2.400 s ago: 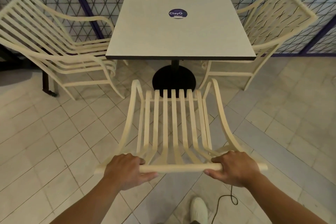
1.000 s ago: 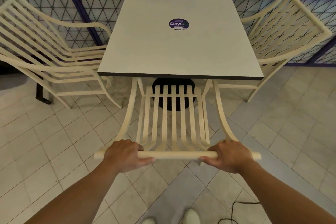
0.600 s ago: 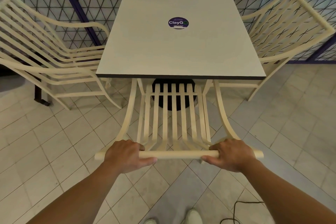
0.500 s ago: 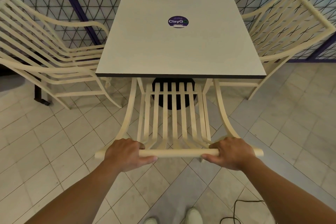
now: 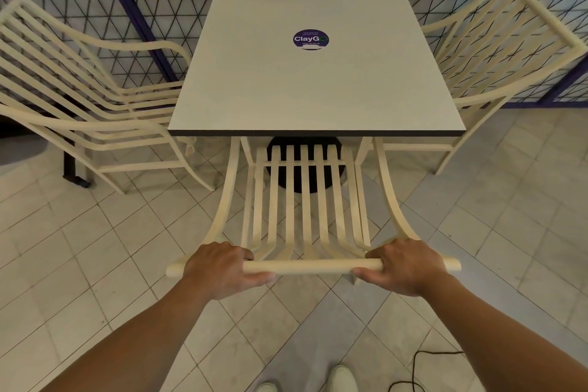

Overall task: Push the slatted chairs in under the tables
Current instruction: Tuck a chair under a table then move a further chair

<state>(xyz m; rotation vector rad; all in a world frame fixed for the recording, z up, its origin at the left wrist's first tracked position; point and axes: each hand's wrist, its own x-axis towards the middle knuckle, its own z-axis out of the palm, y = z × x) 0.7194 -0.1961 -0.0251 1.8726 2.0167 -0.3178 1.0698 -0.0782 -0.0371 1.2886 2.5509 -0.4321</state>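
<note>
- Two hands on it: the left hand (image 5: 222,267) and the right hand (image 5: 407,266) each curl their fingers over the top rail (image 5: 313,265) of the middle chair (image 5: 302,200). Thumbs are tucked beneath, and there is one hand toward each end.
- That chair sits at twelve o'clock from the person. Its seat front and armrest tips are tucked below the near edge of the surface (image 5: 315,83), and the rest is out in the open.
- Handling call: thin slats and a bent frame look light yet rigid. It should slide over the tiled floor (image 5: 95,264) without lifting, though the legs may catch on grout lines.
- This wide grip on the rail looks like the best hold, giving an even push with no twisting.
- Left chair (image 5: 95,118) at ten o'clock and right chair (image 5: 496,51) at two o'clock stand angled beside the surface, neither one pushed in.
</note>
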